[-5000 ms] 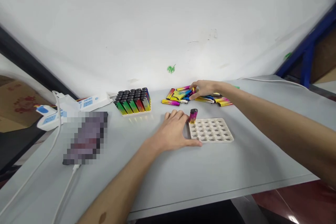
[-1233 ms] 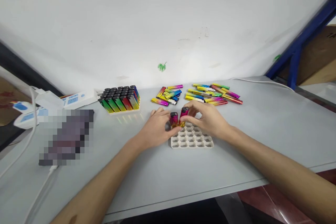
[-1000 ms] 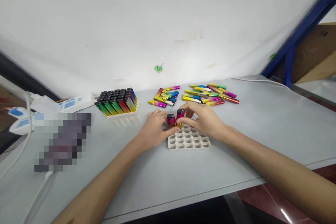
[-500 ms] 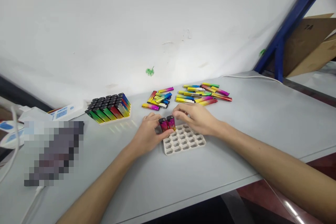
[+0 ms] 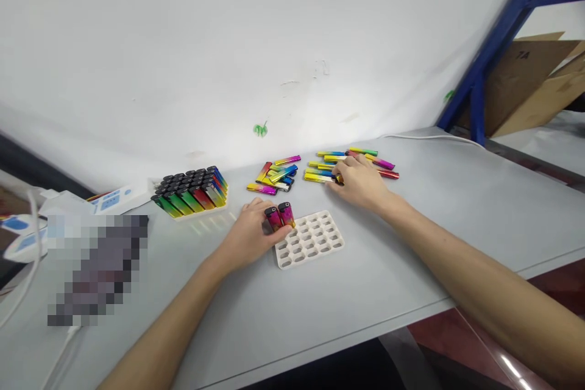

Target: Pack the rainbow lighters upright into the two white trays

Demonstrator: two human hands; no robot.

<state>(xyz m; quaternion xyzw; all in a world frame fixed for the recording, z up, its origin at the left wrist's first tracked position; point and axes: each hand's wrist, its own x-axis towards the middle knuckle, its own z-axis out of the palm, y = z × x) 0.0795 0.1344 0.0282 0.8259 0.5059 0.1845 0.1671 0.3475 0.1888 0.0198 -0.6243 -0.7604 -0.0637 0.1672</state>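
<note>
A white tray with rows of oval holes lies on the table. Two pink-and-yellow lighters with black tops stand side by side at its back left corner. My left hand curls round this pair, thumb across their lower fronts; their bases are hidden. Over the right-hand pile of loose lighters is my right hand, fingers bent and closed on a lighter with yellow showing. The hand covers most of that lighter. A second loose pile of lighters lies between the hands, farther back.
At the left back stands a full tray of upright lighters. Power strips, a white cable and a pixelated dark object lie on the left. Behind is a white wall; a blue frame and cardboard stand right.
My right hand has left the standing lighters and moved back and right onto the loose pile. My left hand stays round the pair. The view has shifted slightly.
</note>
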